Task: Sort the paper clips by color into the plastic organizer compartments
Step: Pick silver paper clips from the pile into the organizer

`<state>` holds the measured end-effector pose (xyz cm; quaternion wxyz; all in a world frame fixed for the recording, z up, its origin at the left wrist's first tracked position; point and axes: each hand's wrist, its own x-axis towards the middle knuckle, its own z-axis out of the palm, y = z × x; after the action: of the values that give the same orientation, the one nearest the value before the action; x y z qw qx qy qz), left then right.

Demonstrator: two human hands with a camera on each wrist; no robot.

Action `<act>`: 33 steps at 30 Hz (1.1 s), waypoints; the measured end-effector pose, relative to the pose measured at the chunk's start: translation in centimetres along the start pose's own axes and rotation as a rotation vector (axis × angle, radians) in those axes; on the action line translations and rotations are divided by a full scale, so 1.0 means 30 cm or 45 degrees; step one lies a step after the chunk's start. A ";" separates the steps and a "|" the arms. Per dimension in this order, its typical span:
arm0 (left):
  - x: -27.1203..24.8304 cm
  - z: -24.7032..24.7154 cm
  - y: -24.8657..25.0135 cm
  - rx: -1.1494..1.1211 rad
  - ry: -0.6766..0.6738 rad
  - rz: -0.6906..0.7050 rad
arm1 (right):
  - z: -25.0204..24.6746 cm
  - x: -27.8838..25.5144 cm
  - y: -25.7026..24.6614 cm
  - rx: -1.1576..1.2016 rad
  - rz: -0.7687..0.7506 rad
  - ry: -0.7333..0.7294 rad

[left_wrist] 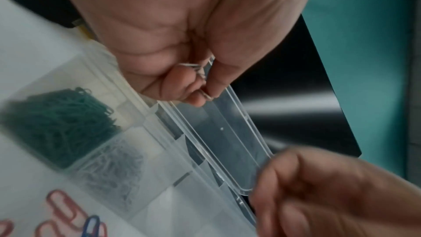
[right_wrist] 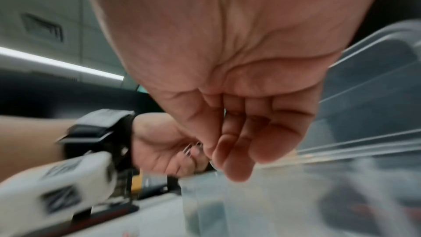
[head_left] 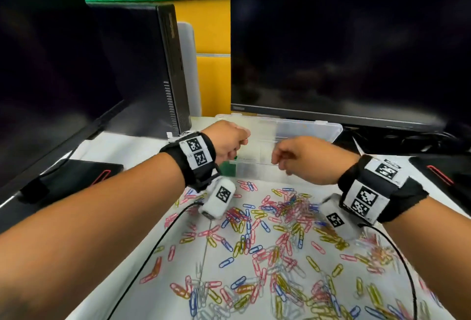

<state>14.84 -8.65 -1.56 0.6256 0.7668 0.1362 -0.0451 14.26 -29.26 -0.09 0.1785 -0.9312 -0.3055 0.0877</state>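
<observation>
Both hands hover over the clear organizer point(head_left: 300, 138), which stands open at the far edge of the counter point(head_left: 142, 146) in front of a dark monitor point(head_left: 344, 39). The left hand point(head_left: 225, 140) has its fingers curled round a few silver clips point(left_wrist: 197, 71), pinched between thumb and fingertips above the organizer's raised lid point(left_wrist: 230, 132). The right hand point(head_left: 303, 157) hangs beside it with fingers loosely bent; the right wrist view shows no clip in it, so it reads as relaxed and empty. In the left wrist view one compartment holds green clips point(left_wrist: 61, 123) and the next one holds silver clips point(left_wrist: 114, 168); further cells look unfilled, though blur leaves this uncertain. The unsorted clips point(head_left: 280, 243), in pink, blue, yellow and silver, lie scattered across the counter near the person, some in a tangled heap point(head_left: 293, 205). As a judgement: each clip is very light, thin, stiff wire with a smooth coating, so it lies flat and is likely to slide rather than lift. A fingertip pinch across the narrow loops, or a nail under one rounded end, should serve best. Clips in the heap may be interlinked and come up in chains, so colours may need shaking apart. The organizer's thin plastic walls look light enough to shift if knocked.
</observation>
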 end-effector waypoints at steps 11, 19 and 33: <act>0.038 0.036 -0.004 0.125 -0.175 0.070 | 0.128 -0.131 0.151 -0.240 -0.007 -0.174; -0.102 0.038 -0.056 1.042 -0.277 0.683 | 0.166 -0.118 0.140 -0.243 -0.066 -0.143; -0.146 0.087 -0.155 1.668 -0.445 0.633 | 0.184 -0.113 0.119 -0.281 -0.117 -0.219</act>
<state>9.68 -11.02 -5.49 0.0416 0.9743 -0.1994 -0.0957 11.96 -32.42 -6.35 0.0520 -0.9193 -0.3697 0.1248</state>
